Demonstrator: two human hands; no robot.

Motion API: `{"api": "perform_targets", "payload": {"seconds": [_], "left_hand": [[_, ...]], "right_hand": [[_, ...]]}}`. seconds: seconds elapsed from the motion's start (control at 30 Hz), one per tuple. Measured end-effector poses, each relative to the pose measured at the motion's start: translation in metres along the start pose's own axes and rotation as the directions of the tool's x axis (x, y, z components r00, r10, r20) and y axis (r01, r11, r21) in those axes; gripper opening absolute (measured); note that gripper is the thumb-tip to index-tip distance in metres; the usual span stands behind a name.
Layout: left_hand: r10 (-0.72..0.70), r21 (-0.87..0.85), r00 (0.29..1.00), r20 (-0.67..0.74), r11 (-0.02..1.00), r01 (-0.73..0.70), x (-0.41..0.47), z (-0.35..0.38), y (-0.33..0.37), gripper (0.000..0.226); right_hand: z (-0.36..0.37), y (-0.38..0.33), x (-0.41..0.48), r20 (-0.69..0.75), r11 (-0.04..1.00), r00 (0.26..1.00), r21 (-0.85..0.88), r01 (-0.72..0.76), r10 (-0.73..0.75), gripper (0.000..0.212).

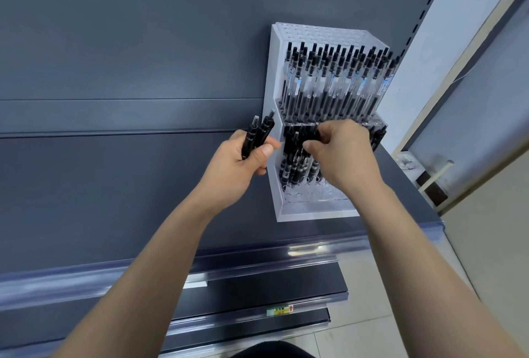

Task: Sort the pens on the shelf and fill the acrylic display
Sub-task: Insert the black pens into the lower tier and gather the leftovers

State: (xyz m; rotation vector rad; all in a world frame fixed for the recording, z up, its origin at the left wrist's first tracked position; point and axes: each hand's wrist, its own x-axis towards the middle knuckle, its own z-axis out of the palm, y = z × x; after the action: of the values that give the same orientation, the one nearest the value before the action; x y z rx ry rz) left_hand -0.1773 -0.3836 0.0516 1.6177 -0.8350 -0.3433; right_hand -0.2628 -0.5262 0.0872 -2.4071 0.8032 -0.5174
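Observation:
A tiered acrylic display (286, 209) stands on the dark grey shelf (114, 200) at its right end. Its top tier is packed with several clear-barrelled black pens (335, 80). The middle tier holds solid black pens (378, 134), and the lowest tier holds several more pens (297, 171) with open holes in front. My left hand (243, 163) grips a small bundle of black pens (256, 136) just left of the display. My right hand (340, 151) reaches into the middle tier and pinches a black pen (310, 136) there.
The shelf's front edge carries a clear price rail (257, 263). Lower shelves (257, 294) stick out below it, one with a yellow label (280, 310). A pale wall and a door frame (458, 100) stand close on the right.

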Motion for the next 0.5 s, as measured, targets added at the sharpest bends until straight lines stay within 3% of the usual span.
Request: {"api": "perform_targets", "payload": {"seconds": [0.37,0.5], "left_hand": [[0.001,0.015,1.0,0.022,1.0,-0.002,0.003,0.005,-0.003,0.018],[0.001,0.023,0.999,0.039,1.0,-0.002,0.003,0.005,-0.003,0.017]], "right_hand": [[0.015,0.004,0.004,0.06,0.992,0.997,-0.115,-0.046,0.054,0.034],[0.002,0.006,0.001,0.101,0.985,0.993,-0.165,-0.043,0.06,0.019]]}}
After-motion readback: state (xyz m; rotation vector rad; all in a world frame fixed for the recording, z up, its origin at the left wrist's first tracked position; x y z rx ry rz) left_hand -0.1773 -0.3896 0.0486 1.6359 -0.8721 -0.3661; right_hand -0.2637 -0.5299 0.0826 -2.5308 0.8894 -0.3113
